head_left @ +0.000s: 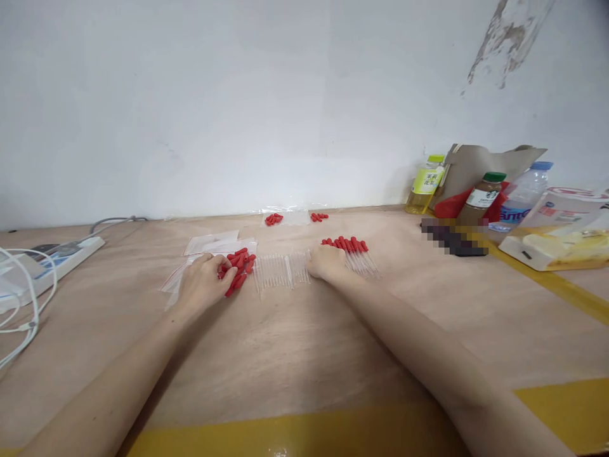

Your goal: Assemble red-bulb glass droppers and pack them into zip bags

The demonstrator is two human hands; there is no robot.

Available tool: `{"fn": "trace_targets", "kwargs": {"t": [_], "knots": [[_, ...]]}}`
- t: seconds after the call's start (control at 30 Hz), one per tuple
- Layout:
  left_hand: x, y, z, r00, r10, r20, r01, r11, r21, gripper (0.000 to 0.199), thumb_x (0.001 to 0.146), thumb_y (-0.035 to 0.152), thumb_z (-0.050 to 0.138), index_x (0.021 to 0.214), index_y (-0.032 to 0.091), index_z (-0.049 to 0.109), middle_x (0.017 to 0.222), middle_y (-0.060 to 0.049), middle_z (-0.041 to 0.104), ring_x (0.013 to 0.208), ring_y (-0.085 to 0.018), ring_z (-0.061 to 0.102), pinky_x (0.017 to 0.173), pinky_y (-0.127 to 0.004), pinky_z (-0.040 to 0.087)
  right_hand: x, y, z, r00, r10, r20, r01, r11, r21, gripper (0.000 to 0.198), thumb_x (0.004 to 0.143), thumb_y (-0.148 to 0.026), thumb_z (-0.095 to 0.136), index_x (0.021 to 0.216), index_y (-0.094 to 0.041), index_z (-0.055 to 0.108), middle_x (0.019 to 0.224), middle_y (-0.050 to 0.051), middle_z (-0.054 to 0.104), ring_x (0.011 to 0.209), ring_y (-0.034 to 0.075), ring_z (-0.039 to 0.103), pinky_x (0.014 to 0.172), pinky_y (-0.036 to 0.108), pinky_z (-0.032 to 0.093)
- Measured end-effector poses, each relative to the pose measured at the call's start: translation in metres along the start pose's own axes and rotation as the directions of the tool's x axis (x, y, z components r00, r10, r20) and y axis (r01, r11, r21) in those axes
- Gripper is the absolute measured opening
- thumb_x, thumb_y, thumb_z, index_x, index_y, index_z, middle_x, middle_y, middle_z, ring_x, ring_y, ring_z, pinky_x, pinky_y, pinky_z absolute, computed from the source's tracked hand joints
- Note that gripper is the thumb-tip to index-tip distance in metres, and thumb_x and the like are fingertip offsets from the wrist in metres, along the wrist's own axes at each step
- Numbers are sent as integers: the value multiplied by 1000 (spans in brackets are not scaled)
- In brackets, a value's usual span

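Note:
My left hand (pixel 204 282) rests on the table with its fingers curled around a loose red rubber cap from the pile of red caps (pixel 240 263) beside it. My right hand (pixel 325 262) lies fingers-down on the right end of a row of clear glass tubes (pixel 278 270). Just right of that hand is a row of assembled droppers with red caps (pixel 352 251). Small clear plastic bags (pixel 209 244) lie under and behind my left hand.
A few more red caps (pixel 273 219) sit in a clear bag near the wall. A power strip with white cables (pixel 57 254) is at the left. Drink bottles (pixel 425 184), a paper bag (pixel 485 165) and a box (pixel 556 244) stand at the right.

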State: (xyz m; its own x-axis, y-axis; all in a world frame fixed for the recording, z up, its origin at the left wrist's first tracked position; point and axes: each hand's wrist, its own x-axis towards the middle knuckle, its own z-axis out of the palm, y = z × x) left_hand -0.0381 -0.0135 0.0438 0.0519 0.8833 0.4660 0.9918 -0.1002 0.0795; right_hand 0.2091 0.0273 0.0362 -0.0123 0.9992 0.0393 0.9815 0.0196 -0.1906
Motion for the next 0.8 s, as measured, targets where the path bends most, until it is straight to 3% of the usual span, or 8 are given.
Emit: {"fn": "trace_targets", "kwargs": {"t": [0.23, 0.33, 0.4, 0.5, 0.63, 0.73, 0.8], "knots": [[4, 7, 12, 998, -6, -63, 10, 998, 59, 27, 77, 42, 49, 85, 21, 62, 89, -8, 58, 89, -27, 53, 74, -37, 38, -3, -5, 1, 1000, -10, 4, 10, 1000, 12, 26, 77, -20, 45, 92, -11, 65, 95, 18, 65, 88, 25, 61, 67, 30, 43], [7, 8, 15, 999, -12, -36, 14, 999, 49, 27, 75, 44, 51, 83, 20, 62, 87, -8, 57, 89, -27, 53, 74, -38, 38, -14, 2, -3, 998, -2, -70, 5, 999, 35, 32, 83, -26, 38, 99, -8, 59, 94, 19, 63, 87, 25, 60, 68, 30, 41], [9, 8, 17, 1000, -27, -13, 27, 999, 28, 26, 74, 44, 52, 81, 20, 63, 86, -8, 57, 88, -27, 53, 74, -38, 38, -24, 11, -5, 987, -53, -155, 63, 996, 65, 31, 86, -27, 34, 101, -7, 53, 90, 19, 63, 84, 24, 60, 67, 30, 40], [11, 8, 19, 998, -61, 6, 61, 998, 2, 24, 73, 42, 53, 75, 20, 63, 84, -7, 58, 87, -26, 54, 75, -39, 38, -39, 33, -3, 938, -217, -271, 264, 952, 154, 23, 87, -24, 32, 94, -10, 49, 85, 14, 61, 74, 21, 57, 62, 29, 38], [12, 8, 18, 995, -98, -11, 98, 995, 1, 22, 72, 38, 54, 71, 19, 65, 82, -7, 59, 85, -26, 55, 77, -41, 37, -58, 65, 9, 834, -356, -422, 491, 827, 274, 16, 87, -21, 32, 86, -16, 47, 77, 8, 58, 67, 18, 53, 60, 28, 39], [9, 11, 11, 993, -76, -90, 76, 997, -3, 22, 72, 36, 54, 70, 18, 65, 79, -7, 59, 82, -26, 55, 76, -40, 38, -67, 83, 19, 751, -386, -535, 574, 783, 241, 20, 86, -18, 34, 99, -15, 49, 86, 10, 59, 78, 20, 55, 69, 32, 42], [3, 19, 4, 988, -30, -152, 18, 997, -80, 21, 72, 35, 54, 71, 17, 64, 77, -6, 57, 79, -23, 55, 73, -35, 40, -70, 91, 23, 732, -391, -557, 583, 783, 216, 26, 85, -16, 35, 107, -15, 49, 91, 11, 60, 84, 21, 55, 73, 34, 42]]}}
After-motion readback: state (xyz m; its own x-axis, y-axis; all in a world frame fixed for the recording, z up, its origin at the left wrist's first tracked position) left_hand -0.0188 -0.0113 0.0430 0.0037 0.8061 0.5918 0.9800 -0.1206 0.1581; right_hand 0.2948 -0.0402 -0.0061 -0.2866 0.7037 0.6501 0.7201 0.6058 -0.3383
